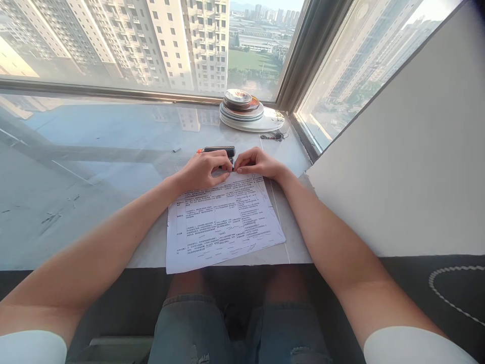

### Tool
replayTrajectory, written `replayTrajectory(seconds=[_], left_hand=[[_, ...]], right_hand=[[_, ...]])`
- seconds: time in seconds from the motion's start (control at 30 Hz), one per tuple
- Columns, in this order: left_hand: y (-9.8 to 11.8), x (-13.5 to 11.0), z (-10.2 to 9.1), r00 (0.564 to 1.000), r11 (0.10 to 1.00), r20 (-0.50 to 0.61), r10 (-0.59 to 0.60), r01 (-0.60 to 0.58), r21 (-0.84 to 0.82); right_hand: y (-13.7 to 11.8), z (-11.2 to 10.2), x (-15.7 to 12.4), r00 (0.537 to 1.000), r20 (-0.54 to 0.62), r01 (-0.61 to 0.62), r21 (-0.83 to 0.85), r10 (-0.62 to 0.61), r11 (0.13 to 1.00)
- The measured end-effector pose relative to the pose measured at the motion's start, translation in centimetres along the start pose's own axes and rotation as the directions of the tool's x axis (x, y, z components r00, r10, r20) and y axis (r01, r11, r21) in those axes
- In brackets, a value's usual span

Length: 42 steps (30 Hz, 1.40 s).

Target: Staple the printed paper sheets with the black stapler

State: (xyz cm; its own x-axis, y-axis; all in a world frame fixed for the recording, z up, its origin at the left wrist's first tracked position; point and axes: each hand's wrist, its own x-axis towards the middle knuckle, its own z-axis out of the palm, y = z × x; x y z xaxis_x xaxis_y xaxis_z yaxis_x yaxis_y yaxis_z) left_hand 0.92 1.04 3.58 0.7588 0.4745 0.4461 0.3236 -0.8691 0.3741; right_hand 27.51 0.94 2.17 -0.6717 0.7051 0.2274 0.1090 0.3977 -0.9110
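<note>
Fingertips nearly meeting above a printed sheet (223, 222), a person works at a pale counter (76, 217) beside a high window. A black tool that looks like a stapler (222, 150) lies just beyond the left hand (210, 169), its long axis running left to right; the left hand is the nearer of the two and partly hides it, while the tool's right end reaches toward the gap between the hands. The left fingers are curled, the thumb close beneath them; the thumb and forefinger of the right hand (259, 163) are drawn together in a pinch. Whether either grips anything is too small to tell.

The sheet extends from under the left hand toward the person, one near corner overhanging the counter's edge. Farther out, beyond the right hand, stands a stack of plates (242, 117) topped by a small patterned dish (238, 96), all resting on a larger pale platter (275, 120). A dark corded object (278, 136) lies between the platter and the right hand.
</note>
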Motion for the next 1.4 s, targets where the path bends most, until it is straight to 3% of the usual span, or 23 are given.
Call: replayTrajectory(seconds=[0.93,1.0,1.07,1.17,1.23,1.4], left_hand=[[-0.2,-0.1,0.2,1.000,1.000,-0.008,-0.001,0.001,-0.026],[-0.3,-0.1,0.2,0.999,0.999,-0.047,-0.023,0.022,-0.024],[-0.4,0.0,0.0,0.986,0.998,-0.157,-0.061,0.060,-0.009],[-0.7,0.2,-0.5,0.909,0.986,-0.396,-0.126,0.158,0.048],[-0.9,0.3,-0.9,0.864,0.976,-0.484,-0.140,0.204,0.082],[-1.5,0.1,-0.9,0.886,0.979,-0.451,-0.110,0.175,0.105]], right_hand=[[-0.2,0.0,0.1,1.000,0.001,-0.017,-0.023,0.017,1.000],[-0.2,0.0,0.1,0.999,-0.016,-0.031,-0.024,0.030,0.999],[-0.2,0.0,0.0,0.999,-0.040,-0.037,-0.041,0.036,0.998],[-0.2,0.1,0.0,0.999,-0.041,-0.037,-0.104,0.033,0.994],[-0.4,0.2,0.1,0.999,-0.026,-0.032,-0.162,0.028,0.986],[-1.0,0.7,0.1,0.998,-0.056,-0.030,-0.351,0.012,0.936]])
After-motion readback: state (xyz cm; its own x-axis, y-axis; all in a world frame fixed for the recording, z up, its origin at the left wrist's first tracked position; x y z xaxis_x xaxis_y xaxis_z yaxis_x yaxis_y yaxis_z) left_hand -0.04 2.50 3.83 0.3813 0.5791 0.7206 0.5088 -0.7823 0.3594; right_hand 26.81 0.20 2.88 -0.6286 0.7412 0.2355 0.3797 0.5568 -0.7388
